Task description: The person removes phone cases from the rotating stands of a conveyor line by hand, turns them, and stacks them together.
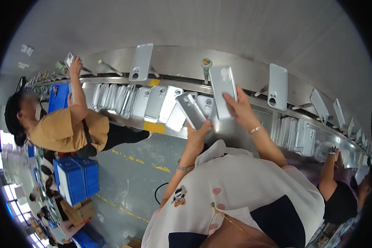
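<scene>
Left hand [198, 132]: clenched around a silver phone back cover [191, 109], held tilted just below the row of covers [153, 103] lying on the steel conveyor desk [235, 132].
Right hand [239, 108]: grasping a second silver cover [223, 91] upright, next to the post [206, 68] above that row.
Hanging covers: one [141, 62] left of the post, one [277, 87] right of it, each on its own peg.
Step in hand: by my reading, lifting covers from the row and mounting them on pegs.
Next move calls for: lining the right hand's cover onto a free peg, then a steady release.
Co-worker's hand [75, 66]: far left of the post, touching another cover.
</scene>
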{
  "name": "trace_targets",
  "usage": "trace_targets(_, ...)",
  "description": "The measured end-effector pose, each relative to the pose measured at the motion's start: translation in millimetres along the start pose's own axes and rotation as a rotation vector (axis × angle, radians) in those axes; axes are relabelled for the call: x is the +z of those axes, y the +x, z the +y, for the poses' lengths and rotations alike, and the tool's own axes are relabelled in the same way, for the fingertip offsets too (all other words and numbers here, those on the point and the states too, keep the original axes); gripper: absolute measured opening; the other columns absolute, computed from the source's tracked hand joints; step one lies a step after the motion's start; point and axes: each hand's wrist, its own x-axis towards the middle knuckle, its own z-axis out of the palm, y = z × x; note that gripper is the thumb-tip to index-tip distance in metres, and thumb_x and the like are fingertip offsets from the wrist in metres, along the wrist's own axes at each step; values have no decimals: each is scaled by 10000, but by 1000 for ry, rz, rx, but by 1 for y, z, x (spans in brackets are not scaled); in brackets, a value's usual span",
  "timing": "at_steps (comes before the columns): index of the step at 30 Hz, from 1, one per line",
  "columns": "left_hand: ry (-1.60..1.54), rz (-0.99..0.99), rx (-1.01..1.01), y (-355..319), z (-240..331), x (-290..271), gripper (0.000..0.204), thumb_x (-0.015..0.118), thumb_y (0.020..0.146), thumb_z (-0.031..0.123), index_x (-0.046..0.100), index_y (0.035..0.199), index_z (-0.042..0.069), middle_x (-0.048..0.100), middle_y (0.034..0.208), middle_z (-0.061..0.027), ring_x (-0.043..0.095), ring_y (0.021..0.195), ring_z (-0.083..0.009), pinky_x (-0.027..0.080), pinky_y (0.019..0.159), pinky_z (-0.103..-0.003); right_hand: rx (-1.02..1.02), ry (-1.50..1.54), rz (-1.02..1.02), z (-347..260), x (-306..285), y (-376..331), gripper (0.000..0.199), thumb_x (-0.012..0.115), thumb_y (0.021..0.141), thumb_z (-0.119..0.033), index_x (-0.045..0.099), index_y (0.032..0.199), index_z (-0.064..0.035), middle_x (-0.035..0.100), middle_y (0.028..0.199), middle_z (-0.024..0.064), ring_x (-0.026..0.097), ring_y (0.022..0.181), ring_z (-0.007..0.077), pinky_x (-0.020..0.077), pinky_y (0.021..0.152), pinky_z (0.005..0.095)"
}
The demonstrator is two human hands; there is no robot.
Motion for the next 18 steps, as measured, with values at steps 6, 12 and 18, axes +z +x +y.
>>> trace_targets(6, -124, 31, -108, -12, 8, -2, 411, 664, 853, 136, 449, 1187, 31, 564, 1036, -90, 594, 909, -210, 528, 791, -362, -66, 94, 223, -30, -28, 74, 379, 708, 824, -171, 501, 1105, -22, 584, 1011, 78, 573, 892, 119, 486, 767, 268)
trace_targets(12, -205, -104, -185, -20, 10, 4, 465, 552, 930, 285, 410, 1259, -11, 566, 1145, -157, 579, 1049, -260, 497, 898, -414, -18, 193, 376, -18, -76, 39, 376, 698, 839, -223, 498, 1072, -5, 592, 914, 59, 586, 803, 123, 492, 681, 289)
trace_targets(18, 28, -342, -149, -14, -4, 10, 563, 428, 958, 439, 364, 1337, 28, 483, 1260, -125, 473, 1174, -238, 396, 987, -398, 176, 169, -138, 32, -11, -53, 351, 628, 877, -200, 496, 1126, 9, 579, 1057, 87, 567, 937, 136, 492, 776, 298)
